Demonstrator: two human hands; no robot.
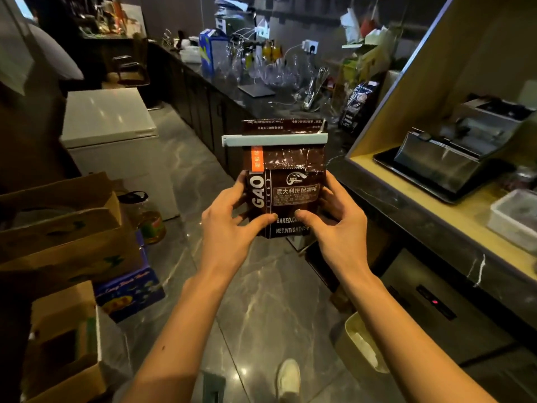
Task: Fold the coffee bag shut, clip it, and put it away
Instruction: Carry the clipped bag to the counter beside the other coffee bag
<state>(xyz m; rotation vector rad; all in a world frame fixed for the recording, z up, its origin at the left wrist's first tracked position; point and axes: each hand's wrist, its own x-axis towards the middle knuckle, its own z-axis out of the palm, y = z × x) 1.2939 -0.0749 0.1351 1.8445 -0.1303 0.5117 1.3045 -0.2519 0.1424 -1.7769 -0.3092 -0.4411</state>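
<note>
I hold a dark brown coffee bag [286, 181] upright in front of me, over the floor. Its top is folded over and a pale green bar clip [274, 140] sits straight across the fold, with a strip of bag sticking up above it. My left hand [232, 219] grips the bag's lower left side, thumb on the front. On the lower right side, my right hand [334, 219] grips it the same way.
A dark counter [386, 199] with a yellow-lined niche holding a coffee machine [453, 152] runs along the right. Another coffee bag [360, 109] stands further back among glassware. Cardboard boxes [64, 228] and a white chest freezer [110, 126] line the left. A bin [360, 344] stands low right.
</note>
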